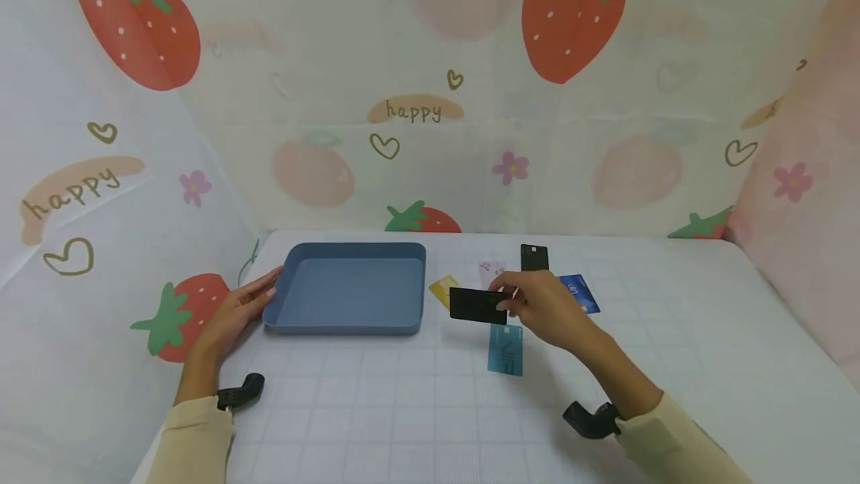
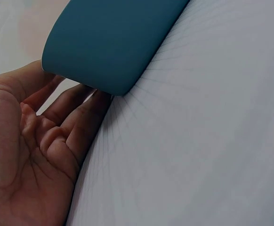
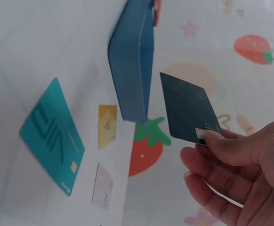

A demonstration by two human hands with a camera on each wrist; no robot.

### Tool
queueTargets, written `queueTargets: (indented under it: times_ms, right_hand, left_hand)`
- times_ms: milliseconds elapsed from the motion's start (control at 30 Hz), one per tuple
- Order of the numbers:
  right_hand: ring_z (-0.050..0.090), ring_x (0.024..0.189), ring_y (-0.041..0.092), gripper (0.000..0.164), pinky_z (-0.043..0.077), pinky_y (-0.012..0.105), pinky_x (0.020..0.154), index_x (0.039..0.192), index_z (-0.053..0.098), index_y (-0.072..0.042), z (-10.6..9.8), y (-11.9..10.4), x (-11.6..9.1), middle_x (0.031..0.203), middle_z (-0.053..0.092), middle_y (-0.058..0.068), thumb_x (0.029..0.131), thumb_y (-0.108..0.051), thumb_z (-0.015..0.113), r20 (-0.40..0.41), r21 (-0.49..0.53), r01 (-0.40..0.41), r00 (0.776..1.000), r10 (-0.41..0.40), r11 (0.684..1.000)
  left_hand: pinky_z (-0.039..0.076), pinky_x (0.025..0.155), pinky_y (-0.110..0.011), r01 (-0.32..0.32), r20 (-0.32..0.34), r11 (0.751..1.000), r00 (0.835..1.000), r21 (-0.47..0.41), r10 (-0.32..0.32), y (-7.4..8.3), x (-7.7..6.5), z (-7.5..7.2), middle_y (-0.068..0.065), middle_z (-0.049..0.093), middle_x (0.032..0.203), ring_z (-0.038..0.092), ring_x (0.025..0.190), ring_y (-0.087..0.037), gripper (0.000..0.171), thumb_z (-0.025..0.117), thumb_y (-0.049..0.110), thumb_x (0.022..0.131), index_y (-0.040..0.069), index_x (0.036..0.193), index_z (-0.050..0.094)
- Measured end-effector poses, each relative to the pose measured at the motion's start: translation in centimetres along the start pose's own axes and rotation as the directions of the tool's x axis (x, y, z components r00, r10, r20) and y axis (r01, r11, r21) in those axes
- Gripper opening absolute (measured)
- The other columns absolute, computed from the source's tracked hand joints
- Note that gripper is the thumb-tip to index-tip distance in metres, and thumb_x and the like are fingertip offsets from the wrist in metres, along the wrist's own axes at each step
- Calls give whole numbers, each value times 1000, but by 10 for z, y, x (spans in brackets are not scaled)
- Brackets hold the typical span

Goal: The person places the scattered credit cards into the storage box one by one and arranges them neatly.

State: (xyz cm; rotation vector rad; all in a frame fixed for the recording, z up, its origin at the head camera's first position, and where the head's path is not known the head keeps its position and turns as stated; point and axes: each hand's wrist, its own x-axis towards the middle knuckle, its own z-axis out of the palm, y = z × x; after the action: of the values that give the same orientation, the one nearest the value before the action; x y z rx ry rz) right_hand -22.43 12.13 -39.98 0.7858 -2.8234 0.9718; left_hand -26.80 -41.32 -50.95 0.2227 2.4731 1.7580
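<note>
Pinching a black card (image 1: 473, 305), the right hand (image 1: 543, 306) hovers right of the tray (image 1: 356, 293); the left hand (image 1: 235, 316), relaxed, touches its left side. Gridded tabletop (image 1: 376, 409) lies beneath, strawberry-print cloth (image 1: 564, 140) behind.

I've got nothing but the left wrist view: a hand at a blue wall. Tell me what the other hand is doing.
Observer: The right hand pinches a black chip card, held up off the table.
Operator: Now say what that blue wall belongs to.
Observer: A shallow, rectangular tray.
Operator: Find me a card lying flat.
Observer: The teal VIP card does, just below the held one in the head view.
</note>
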Motion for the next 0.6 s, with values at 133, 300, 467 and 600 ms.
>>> queueTargets:
  times_ms: [133, 300, 467, 600]
  right_hand:
    - [65, 74, 12, 26, 57, 23, 65, 111, 75, -11, 1, -5, 7, 94, 74, 3, 89, 2, 75, 3, 9, 13, 1000, -13, 1000]
    - [66, 76, 13, 24, 57, 25, 66, 111, 75, -11, 3, -11, 17, 92, 75, 3, 89, 0, 75, 5, -16, 70, 998, -70, 997]
    - [65, 79, 15, 21, 55, 27, 67, 110, 76, -10, 5, -19, 28, 90, 74, 3, 90, -3, 76, 19, -58, 84, 996, -83, 995]
    - [63, 76, 14, 21, 55, 26, 67, 110, 76, -10, 6, -27, 37, 90, 73, 2, 91, -4, 75, 29, -65, 83, 996, -81, 994]
  left_hand:
    - [34, 100, -5, -4, 2, 1000, 1000, -5, 4, 0, 1, -1, -10, 25, 166, 18, 154, -22, 60, 55, 29, 107, 12, 160, 33]
    - [35, 100, -5, -14, -9, 1000, 1000, -8, 14, 0, 2, -1, -10, 27, 166, 19, 154, -22, 59, 55, 28, 107, 11, 159, 34]
    - [35, 100, -5, -15, -17, 1000, 1000, -18, 14, -2, 3, 0, -10, 29, 165, 20, 154, -19, 58, 56, 28, 106, 12, 159, 36]
    - [36, 100, -5, -22, -18, 999, 1000, -23, 22, -4, 3, 0, -11, 29, 165, 20, 154, -18, 58, 55, 27, 106, 11, 158, 36]
